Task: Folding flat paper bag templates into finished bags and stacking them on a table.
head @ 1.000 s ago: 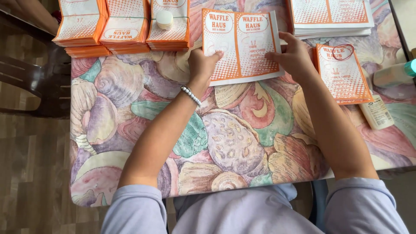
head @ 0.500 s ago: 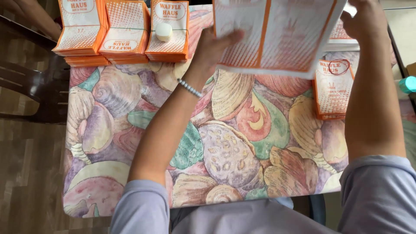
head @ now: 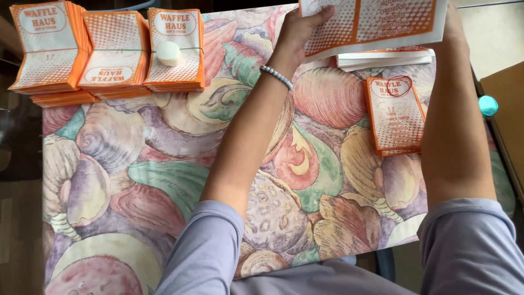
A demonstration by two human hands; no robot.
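Here both hands, left hand (head: 297, 30) and right hand (head: 456, 24), hold an orange-and-white paper sheet (head: 376, 22) aloft.

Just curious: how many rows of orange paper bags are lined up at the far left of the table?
3: left pile, middle pile, right pile under a small white disc.

Hidden and cropped items
The top edge crops my printed sheet (head: 376, 22); my right hand (head: 453, 24) sits mostly behind it. The worktop (head: 164, 180) runs past the bottom edge.
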